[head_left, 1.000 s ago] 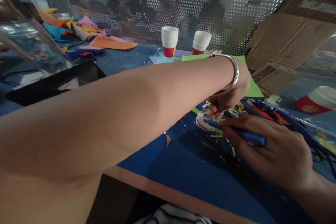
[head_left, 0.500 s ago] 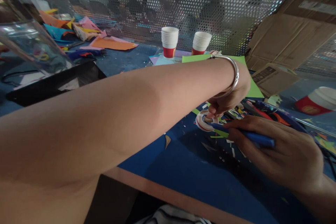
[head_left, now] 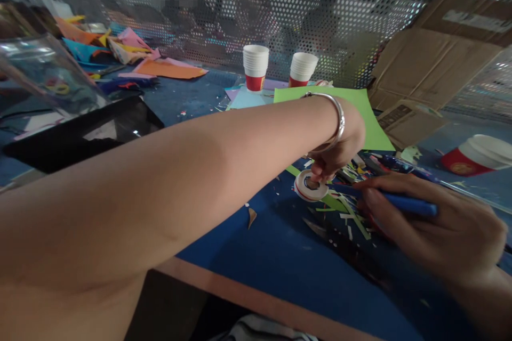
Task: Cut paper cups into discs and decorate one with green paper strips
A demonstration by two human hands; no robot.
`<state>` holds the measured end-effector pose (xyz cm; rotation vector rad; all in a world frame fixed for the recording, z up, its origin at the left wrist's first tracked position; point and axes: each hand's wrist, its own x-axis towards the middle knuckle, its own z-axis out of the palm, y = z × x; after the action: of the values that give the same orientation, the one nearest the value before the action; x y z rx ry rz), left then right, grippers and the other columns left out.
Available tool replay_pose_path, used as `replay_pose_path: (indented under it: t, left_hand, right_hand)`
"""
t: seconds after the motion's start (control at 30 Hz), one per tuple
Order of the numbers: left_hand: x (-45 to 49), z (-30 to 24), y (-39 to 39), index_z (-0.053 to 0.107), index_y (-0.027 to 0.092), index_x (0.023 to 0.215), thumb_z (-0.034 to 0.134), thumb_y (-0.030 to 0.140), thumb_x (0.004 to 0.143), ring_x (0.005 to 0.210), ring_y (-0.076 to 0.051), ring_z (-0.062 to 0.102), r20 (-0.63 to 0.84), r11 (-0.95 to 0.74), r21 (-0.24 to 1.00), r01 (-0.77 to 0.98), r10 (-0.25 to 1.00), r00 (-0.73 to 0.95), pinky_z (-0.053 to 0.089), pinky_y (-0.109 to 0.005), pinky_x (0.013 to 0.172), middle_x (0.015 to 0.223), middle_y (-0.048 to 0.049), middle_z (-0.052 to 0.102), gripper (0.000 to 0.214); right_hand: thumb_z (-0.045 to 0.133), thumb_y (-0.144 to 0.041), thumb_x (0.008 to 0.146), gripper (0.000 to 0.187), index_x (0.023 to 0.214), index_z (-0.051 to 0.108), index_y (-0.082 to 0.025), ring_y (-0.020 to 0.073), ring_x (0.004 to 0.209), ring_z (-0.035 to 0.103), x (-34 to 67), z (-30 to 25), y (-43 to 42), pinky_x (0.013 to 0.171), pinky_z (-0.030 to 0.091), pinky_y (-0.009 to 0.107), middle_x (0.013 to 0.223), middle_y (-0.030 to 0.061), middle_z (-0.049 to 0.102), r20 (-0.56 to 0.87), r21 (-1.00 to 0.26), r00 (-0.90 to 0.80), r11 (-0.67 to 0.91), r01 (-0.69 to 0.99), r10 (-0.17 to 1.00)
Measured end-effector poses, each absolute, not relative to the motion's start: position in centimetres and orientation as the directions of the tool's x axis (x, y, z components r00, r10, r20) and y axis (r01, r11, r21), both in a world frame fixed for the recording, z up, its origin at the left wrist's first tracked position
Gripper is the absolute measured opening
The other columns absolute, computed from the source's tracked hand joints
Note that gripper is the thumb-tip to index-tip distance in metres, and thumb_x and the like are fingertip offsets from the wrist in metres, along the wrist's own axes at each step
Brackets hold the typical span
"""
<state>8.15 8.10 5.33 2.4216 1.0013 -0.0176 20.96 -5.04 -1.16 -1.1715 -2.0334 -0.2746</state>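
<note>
My left hand (head_left: 335, 159) reaches across from the left, a silver bracelet on its wrist. Its fingers are bent down and closed onto a small white ring (head_left: 301, 187) with a red line round its side. Under the ring's right side lies a narrow green paper strip (head_left: 335, 203). My right hand (head_left: 436, 224) grips a blue pen-like tool (head_left: 412, 204), its front end pointing left at the ring's right edge. Whether the tip touches the ring I cannot tell. Below lies a dark pointed tool (head_left: 340, 245), partly in shadow.
Paper scraps (head_left: 348, 218) litter the blue table (head_left: 256, 256). Green paper (head_left: 372, 117), two cup stacks (head_left: 256, 66) (head_left: 303, 68) and cardboard (head_left: 436, 58) stand behind. A tipped lidded cup (head_left: 474, 157) lies right; a black tray (head_left: 80, 138) and clear container (head_left: 60, 74) are left.
My right hand has drawn back slightly to the right with the blue tool, whose front end has left the ring's middle. My left hand still holds the ring.
</note>
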Motion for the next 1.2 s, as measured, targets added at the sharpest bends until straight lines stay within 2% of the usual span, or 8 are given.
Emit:
replay_pose_path:
  t: [0.1,0.2,0.5,0.67,0.83,0.9,1.03,1.2]
  left_hand:
    - [7.4,5.3,8.2,0.074,0.013,0.057,0.079,0.006,0.069,0.072,-0.021,0.059,-0.493,-0.637,0.367,0.678,0.485,0.722,0.046,-0.036,0.078,0.054,-0.0056,0.067,0.015]
    - [6.9,5.3,8.5,0.074,0.017,0.056,0.072,0.011,0.076,0.074,-0.020,0.060,-0.532,-0.673,0.353,0.650,0.427,0.731,0.045,-0.035,0.080,0.055,-0.0030,0.068,0.021]
    - [4.9,6.4,6.5,0.074,0.016,0.063,0.066,0.014,0.080,0.063,-0.016,0.056,-0.403,-0.748,0.272,0.605,0.483,0.778,0.041,-0.033,0.072,0.058,-0.0021,0.067,0.019]
    - [2.7,6.0,4.8,0.076,0.019,0.089,0.069,0.017,0.079,0.064,-0.015,0.055,-0.282,-0.723,0.282,0.631,0.567,0.774,0.036,-0.032,0.064,0.079,-0.0033,0.071,0.013]
    - [0.4,3.9,3.2,0.066,0.023,0.112,0.072,0.043,0.079,0.092,-0.024,0.057,-0.113,-0.708,0.293,0.642,0.641,0.759,0.039,-0.032,0.072,0.113,-0.0081,0.063,0.039]
    - [0.0,2.8,2.9,0.064,0.022,0.111,0.072,0.048,0.078,0.102,-0.028,0.053,-0.077,-0.729,0.279,0.626,0.632,0.771,0.040,-0.035,0.079,0.109,-0.0086,0.062,0.043]
    - [-0.2,1.4,2.9,0.063,0.022,0.109,0.073,0.040,0.078,0.105,-0.031,0.048,-0.057,-0.738,0.304,0.602,0.617,0.785,0.039,-0.036,0.082,0.103,-0.0081,0.064,0.037]
    - [-0.4,1.3,2.8,0.061,0.023,0.118,0.072,0.039,0.081,0.112,-0.032,0.047,-0.052,-0.738,0.321,0.594,0.612,0.789,0.038,-0.038,0.089,0.116,-0.0096,0.063,0.042]
  right_hand:
    - [0.062,-0.030,0.094,0.012,0.086,0.070,-0.027,0.0174,0.069,0.077,20.9,-1.0,-5.2,0.064,0.057,0.024,0.077,-0.0024,0.079,0.682,-0.230,-0.238,0.512,0.828,0.691]
    - [0.062,-0.031,0.092,0.014,0.083,0.071,-0.028,0.0187,0.067,0.076,20.8,-0.9,-5.3,0.065,0.059,0.026,0.076,-0.0017,0.078,0.641,-0.292,-0.213,0.491,0.821,0.738]
    - [0.066,-0.028,0.090,0.010,0.083,0.073,-0.026,0.0149,0.057,0.071,21.2,-0.7,-5.1,0.059,0.056,0.023,0.073,-0.0027,0.077,0.634,-0.349,-0.214,0.522,0.778,0.743]
    - [0.066,-0.027,0.090,0.007,0.086,0.072,-0.027,0.0152,0.061,0.073,21.4,-0.7,-5.0,0.059,0.056,0.023,0.074,-0.0032,0.077,0.648,-0.339,-0.234,0.549,0.764,0.725]
    - [0.067,-0.028,0.089,0.007,0.085,0.072,-0.026,0.0141,0.061,0.072,21.3,-0.8,-5.0,0.059,0.056,0.023,0.076,-0.0038,0.077,0.616,-0.372,-0.214,0.520,0.769,0.758]
    - [0.068,-0.029,0.089,0.006,0.085,0.073,-0.027,0.0144,0.061,0.073,21.3,-0.8,-4.9,0.058,0.056,0.023,0.077,-0.0038,0.077,0.608,-0.379,-0.204,0.507,0.774,0.767]
    - [0.068,-0.030,0.089,0.007,0.086,0.073,-0.027,0.0158,0.063,0.074,21.2,-0.9,-4.9,0.060,0.057,0.024,0.076,-0.0032,0.077,0.608,-0.399,-0.178,0.491,0.775,0.774]
    - [0.067,-0.028,0.089,0.008,0.084,0.072,-0.026,0.0144,0.059,0.071,21.2,-0.9,-4.8,0.058,0.055,0.024,0.073,-0.0034,0.076,0.619,-0.411,-0.177,0.507,0.758,0.765]
